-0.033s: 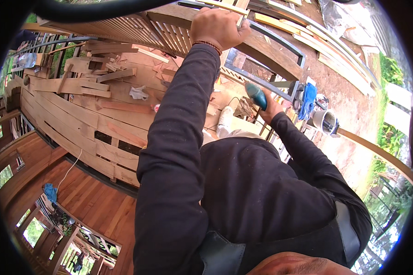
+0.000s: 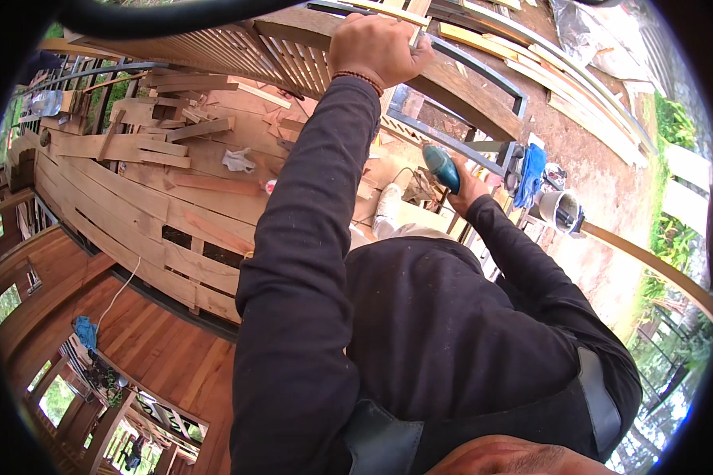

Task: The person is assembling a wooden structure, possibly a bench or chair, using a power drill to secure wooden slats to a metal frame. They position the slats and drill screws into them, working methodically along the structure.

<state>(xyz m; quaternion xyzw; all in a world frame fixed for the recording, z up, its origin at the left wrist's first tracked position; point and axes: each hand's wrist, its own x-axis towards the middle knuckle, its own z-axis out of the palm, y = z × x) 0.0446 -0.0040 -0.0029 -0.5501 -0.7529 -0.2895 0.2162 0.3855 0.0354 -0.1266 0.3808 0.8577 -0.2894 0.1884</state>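
Note:
My left hand [image 2: 379,51] reaches far forward with its fingers closed over the top of a wooden rail [image 2: 463,96]. A bead bracelet sits at that wrist. The rail joins a slatted wooden panel [image 2: 303,63] on its left and runs beside a dark metal frame [image 2: 495,70]. Closer to my body, my right hand [image 2: 470,188] is closed round a teal, rounded tool [image 2: 441,168]. It looks like a power tool, but its exact kind and working end are not clear. The tool is near the frame's lower corner.
Wooden offcuts [image 2: 162,149] and a white crumpled bag [image 2: 238,161] lie on the plank floor [image 2: 146,202] to the left. Long boards [image 2: 582,127] are stacked at the right. A bucket [image 2: 561,210] stands near a blue cloth [image 2: 531,174]. Gaps [image 2: 222,253] open between floor planks.

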